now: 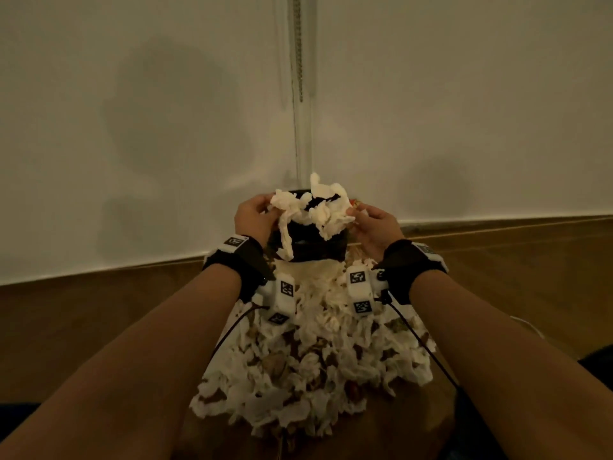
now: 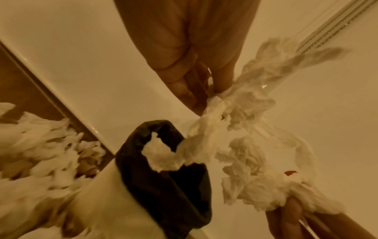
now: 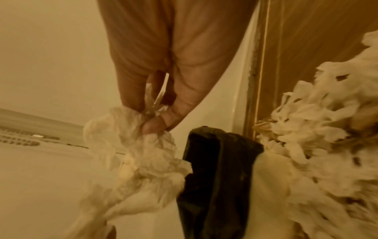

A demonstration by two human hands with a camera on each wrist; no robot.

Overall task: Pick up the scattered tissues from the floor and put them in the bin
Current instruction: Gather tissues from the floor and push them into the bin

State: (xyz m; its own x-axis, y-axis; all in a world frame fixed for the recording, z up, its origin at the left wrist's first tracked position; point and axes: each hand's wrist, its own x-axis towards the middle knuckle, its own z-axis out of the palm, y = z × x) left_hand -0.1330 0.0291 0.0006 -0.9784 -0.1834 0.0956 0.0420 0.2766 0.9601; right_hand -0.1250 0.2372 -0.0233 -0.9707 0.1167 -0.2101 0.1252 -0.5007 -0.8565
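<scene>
A small bin with a black liner stands against the white wall. Both hands hold a bunch of crumpled white tissues over its mouth. My left hand pinches the left end of the bunch. My right hand pinches the right end. One strip hangs down in front of the bin. A big heap of loose tissues lies on the wooden floor just in front of the bin, under my wrists.
The white wall and its skirting run close behind the bin, with a vertical rail and bead chain in the corner. Wooden floor spreads left and right of the heap. Thin cables hang from the wrist cameras.
</scene>
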